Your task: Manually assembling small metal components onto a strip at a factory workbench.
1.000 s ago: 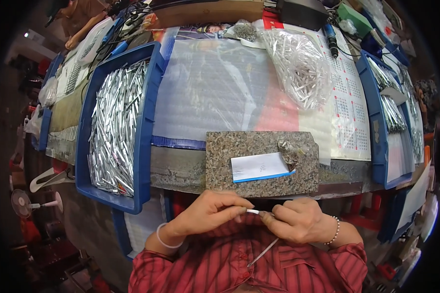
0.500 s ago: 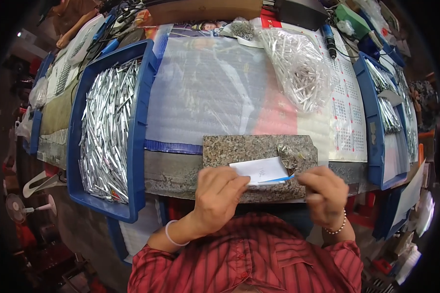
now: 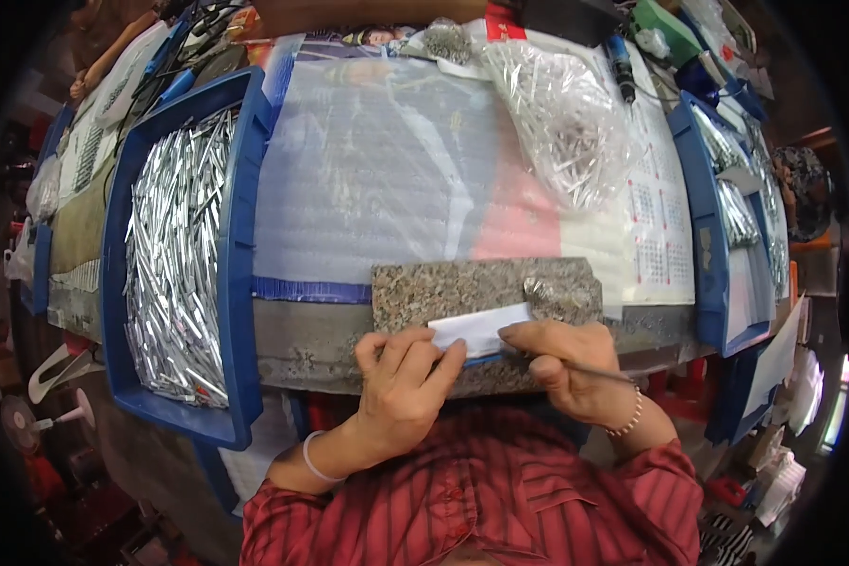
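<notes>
A small white paper-covered piece [image 3: 481, 326], with a blue strip along its near edge, lies on a speckled granite slab [image 3: 424, 280] in front of me. My left hand [image 3: 401, 379] grips its left end, thumb at the near side. My right hand [image 3: 580, 370] is closed around a thin dark rod-like tool [image 3: 599, 374], its rear end sticking out toward the wrist. The fingertips of that hand meet the right end of the white piece; the tool's tip is hidden. Just beyond them, a small glinting heap of tiny pieces [image 3: 545, 291] sits on the slab.
A blue tray [image 3: 240, 255] full of slim silvery rods stands at left. Another blue tray [image 3: 710, 255] with bundled rods is at right. Beyond the slab lie a plastic-covered sheet [image 3: 368, 179] and a clear bag [image 3: 575, 141] of white sticks. Far left, another person's arm [image 3: 113, 61] shows.
My right hand has moved left onto the right end of the white piece, and the dark tool now shows in it. The marking on the white piece is no longer visible. The whole view has shifted slightly.
</notes>
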Motion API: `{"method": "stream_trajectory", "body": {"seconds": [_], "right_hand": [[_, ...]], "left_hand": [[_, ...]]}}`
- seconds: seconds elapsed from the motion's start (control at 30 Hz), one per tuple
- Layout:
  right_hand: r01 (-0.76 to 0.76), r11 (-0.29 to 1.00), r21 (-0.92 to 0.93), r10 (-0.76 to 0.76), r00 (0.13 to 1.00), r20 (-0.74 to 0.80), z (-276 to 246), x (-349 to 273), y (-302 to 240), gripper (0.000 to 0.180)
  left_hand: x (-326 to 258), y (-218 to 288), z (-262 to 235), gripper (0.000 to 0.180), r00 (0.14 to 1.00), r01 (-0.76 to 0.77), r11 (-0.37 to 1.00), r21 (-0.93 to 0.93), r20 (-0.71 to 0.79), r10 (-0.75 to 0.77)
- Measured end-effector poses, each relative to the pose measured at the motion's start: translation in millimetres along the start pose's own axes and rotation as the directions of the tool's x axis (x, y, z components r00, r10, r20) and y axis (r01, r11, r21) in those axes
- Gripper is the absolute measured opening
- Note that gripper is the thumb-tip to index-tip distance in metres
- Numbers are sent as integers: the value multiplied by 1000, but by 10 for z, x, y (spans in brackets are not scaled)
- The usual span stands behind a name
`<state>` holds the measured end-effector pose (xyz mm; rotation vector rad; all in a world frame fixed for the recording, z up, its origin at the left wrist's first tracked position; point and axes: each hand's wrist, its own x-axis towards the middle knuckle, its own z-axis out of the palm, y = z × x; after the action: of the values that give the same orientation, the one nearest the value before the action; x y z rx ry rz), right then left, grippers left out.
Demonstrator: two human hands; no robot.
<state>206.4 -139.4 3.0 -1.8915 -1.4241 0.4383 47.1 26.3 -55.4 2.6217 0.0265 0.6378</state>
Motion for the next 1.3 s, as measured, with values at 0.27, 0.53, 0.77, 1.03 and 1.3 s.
{"method": "stream_trajectory", "body": {"seconds": [0.27,0.53,0.77,1.03,1.3], "right_hand": [[109,992,-61,-112,993,-39,97,-8,39,22],[-110,994,13,109,994,22,44,-39,-27,43],[198,977,-85,-198,980,5,332,239,-87,23],[275,952,132,-254,954,-158,150,306,-399,24],[87,995,56,-93,988,121,417,371,-201,31]], "left_hand": [[2,-21,-21,31,999,-6,1000,-21,38,7],[-69,-138,-47,27,993,108,981,-161,-34,-115],[-99,-86,-91,23,991,126,986,-104,-39,-131],[-191,-177,-135,24,987,156,982,-110,-20,-159],[-149,-192,-192,22,992,128,984,-125,27,-126]]}}
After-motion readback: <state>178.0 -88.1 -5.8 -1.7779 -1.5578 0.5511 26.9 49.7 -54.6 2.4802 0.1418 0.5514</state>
